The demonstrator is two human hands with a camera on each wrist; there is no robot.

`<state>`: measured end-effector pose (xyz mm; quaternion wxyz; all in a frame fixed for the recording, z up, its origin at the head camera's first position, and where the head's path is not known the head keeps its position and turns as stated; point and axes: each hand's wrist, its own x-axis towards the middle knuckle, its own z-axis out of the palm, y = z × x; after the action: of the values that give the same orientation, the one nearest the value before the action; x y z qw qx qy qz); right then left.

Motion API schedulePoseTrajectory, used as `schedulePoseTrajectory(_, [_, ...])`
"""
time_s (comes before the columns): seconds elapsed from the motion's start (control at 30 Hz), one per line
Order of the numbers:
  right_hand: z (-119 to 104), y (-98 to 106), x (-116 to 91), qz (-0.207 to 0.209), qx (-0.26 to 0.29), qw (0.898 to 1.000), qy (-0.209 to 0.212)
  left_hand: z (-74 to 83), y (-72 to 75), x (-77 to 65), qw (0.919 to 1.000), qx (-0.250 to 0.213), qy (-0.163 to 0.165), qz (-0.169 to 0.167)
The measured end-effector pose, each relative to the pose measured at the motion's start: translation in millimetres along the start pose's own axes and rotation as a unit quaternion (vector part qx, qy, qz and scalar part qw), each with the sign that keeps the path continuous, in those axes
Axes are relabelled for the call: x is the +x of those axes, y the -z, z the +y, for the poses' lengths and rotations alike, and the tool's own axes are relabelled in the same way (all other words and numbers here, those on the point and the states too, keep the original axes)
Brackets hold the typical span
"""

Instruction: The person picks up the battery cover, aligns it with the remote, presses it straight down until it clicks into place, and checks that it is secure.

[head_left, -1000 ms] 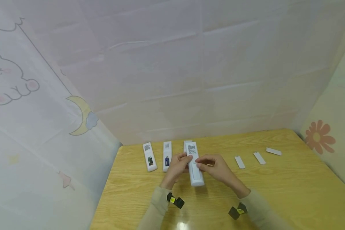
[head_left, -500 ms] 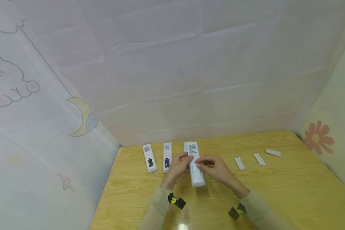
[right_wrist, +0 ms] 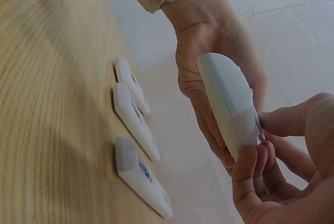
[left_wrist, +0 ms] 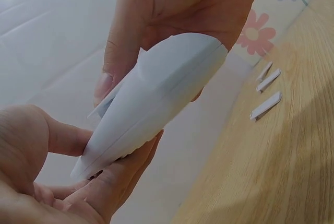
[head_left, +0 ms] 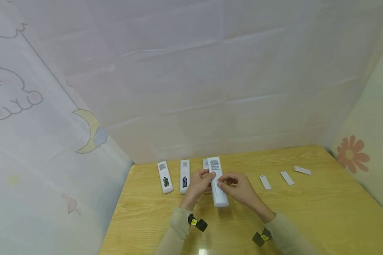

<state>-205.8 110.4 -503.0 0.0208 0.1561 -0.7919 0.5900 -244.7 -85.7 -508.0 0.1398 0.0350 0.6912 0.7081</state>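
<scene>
In the head view my left hand (head_left: 196, 186) grips a white remote control (head_left: 214, 165), back side up, its thumb on the printed back. At the remote's battery cover (head_left: 221, 194), my right hand (head_left: 240, 187) pinches near the cover's upper end. The left wrist view shows one end of the battery cover (left_wrist: 108, 100) standing off the remote control (left_wrist: 162, 93), with the right thumb against it. Whatever lies under the cover is mostly hidden.
Two white remotes (head_left: 165, 177) (head_left: 184, 173) lie at the left with batteries showing in uncovered compartments. A third remote (head_left: 205, 163) lies partly hidden behind the held one. Three loose covers (head_left: 265, 182) (head_left: 287, 177) (head_left: 302, 170) rest on the wooden table (head_left: 306, 212) at right.
The battery cover lay flat on the remote earlier and now looks tilted up at one end. Held remote and both hands have hardly shifted; the head view has moved slightly.
</scene>
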Motion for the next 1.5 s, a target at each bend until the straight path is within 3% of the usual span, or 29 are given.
schedulePoseTrajectory(0.6, [4.2, -1.6, -2.0, 0.01, 0.0, 1.0, -0.01, -2.8, -1.1, 0.0, 0.9999, 0.004, -0.006, 0.007])
schedulePoseTrajectory(0.87, [1.3, -4.3, -1.2, 0.029, 0.031, 0.996, -0.073, -0.3, -1.4, 0.1, 0.9999, 0.006, -0.008, 0.008])
schedulePoseTrajectory(1.17, [0.4, -7.9, -3.5, 0.019, 0.086, 0.987, -0.132, -2.3, -1.2, 2.0, 0.9999, -0.001, -0.002, 0.014])
schedulePoseTrajectory(1.5, [1.0, -7.8, -5.2, -0.01, 0.126, 0.98, -0.156, -0.1, -2.3, 1.1, 0.9999, -0.007, -0.005, 0.007])
